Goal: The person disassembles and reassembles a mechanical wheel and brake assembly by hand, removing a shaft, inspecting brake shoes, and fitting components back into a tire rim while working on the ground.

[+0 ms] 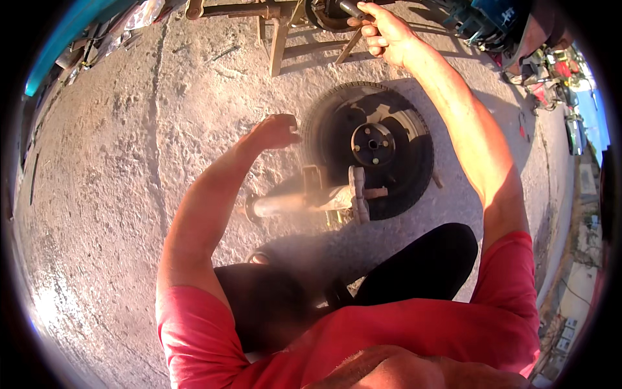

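I look down on a rough, pale grey concrete floor point(110, 168), cracked and sunlit, that fills most of the head view, with a cluttered edge of parked machines and scrap along the upper right rim. The biggest thing on it is a black rubber tyre on its dark steel wheel point(402, 139), lying flat just ahead of my knees, its round hub plate with bolt holes point(373, 144) facing up. My legs in black trousers point(421, 262) fold below it, and my red short-sleeved shirt point(402, 330) crosses the bottom of the picture. Along the top edge runs a rusty brown metal frame of bars and struts point(278, 32), standing on the floor beyond the tyre. Between the tyre and my knees lies a dusty metal axle part with a pale tube and a flanged bracket point(324, 198), its bracket end touching the tyre's near side; a haze of dust blurs it. My right hand point(382, 32) is raised to the frame, its fingers clenched around a dark round bar or handle point(350, 8) at the top edge. My left hand point(275, 131) hovers just left of the tyre, above the axle part, fingers curled inward; it is blurred, and I cannot tell whether it grips anything.
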